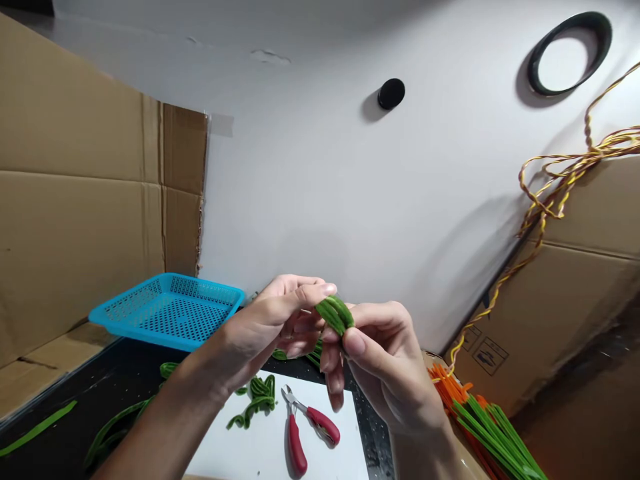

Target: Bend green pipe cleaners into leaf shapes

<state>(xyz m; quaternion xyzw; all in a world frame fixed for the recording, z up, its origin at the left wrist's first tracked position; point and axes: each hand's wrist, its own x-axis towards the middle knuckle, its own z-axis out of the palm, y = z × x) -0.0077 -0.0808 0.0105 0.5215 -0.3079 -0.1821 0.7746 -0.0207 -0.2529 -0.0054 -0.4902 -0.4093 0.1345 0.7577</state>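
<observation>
A small folded loop of fuzzy green stem (336,315) is held up between my two hands, above the white board. My left hand (280,313) pinches its upper left end with thumb and fingers. At its lower right end, the thumb and forefinger of my right hand (383,350) are closed on it. Below the hands, red-handled pliers (295,437) lie with spread handles on the white board (225,453). Several curled green pieces (260,395) lie beside the pliers, to their left.
A blue perforated basket (175,310) stands at the back left near cardboard (90,200). Green stems (495,433) and orange stems (447,387) are bundled at the right, by a cardboard box (560,313) with twisted yellow wire (540,220). A green strip (43,427) lies at the far left.
</observation>
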